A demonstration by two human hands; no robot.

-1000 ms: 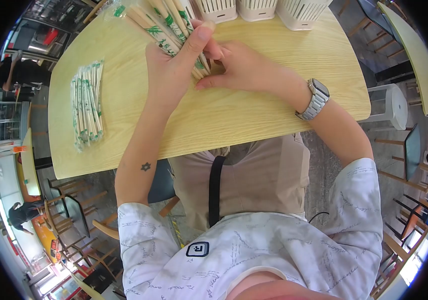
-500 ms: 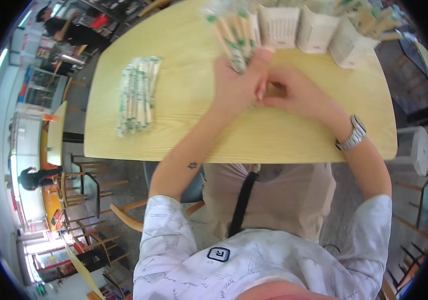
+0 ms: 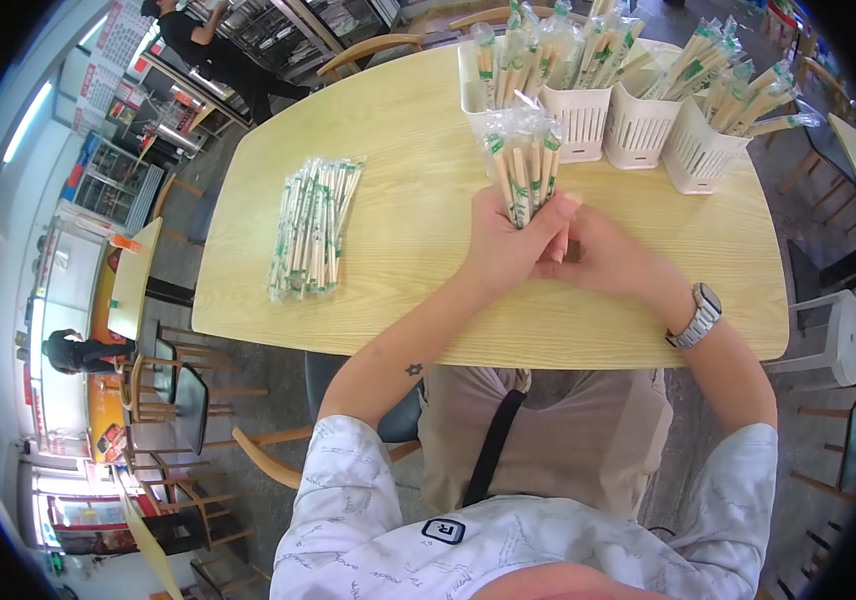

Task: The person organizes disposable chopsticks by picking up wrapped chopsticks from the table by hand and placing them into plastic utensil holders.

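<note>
My left hand is wrapped round an upright bundle of paired wooden chopsticks in clear sleeves with green print. Their wrapped upper ends fan out above my fist. Against it from the right rests my right hand, its fingers curled at the lower end of the bundle; what lies in those fingers is hidden. On the left of the table lies a pile of wrapped chopsticks, roughly lined up. Just beyond my hands stand white slotted holders filled with more wrapped chopsticks.
The pale wooden table has a rounded edge close to my lap. A white stool stands at the right, and a wooden chair is behind the far edge. Two people are in the background at left.
The view has tilted, so the table sits lower and more of the holders shows. Both hands have come slightly nearer my body, the left still gripping the chopsticks. The pile stays put.
</note>
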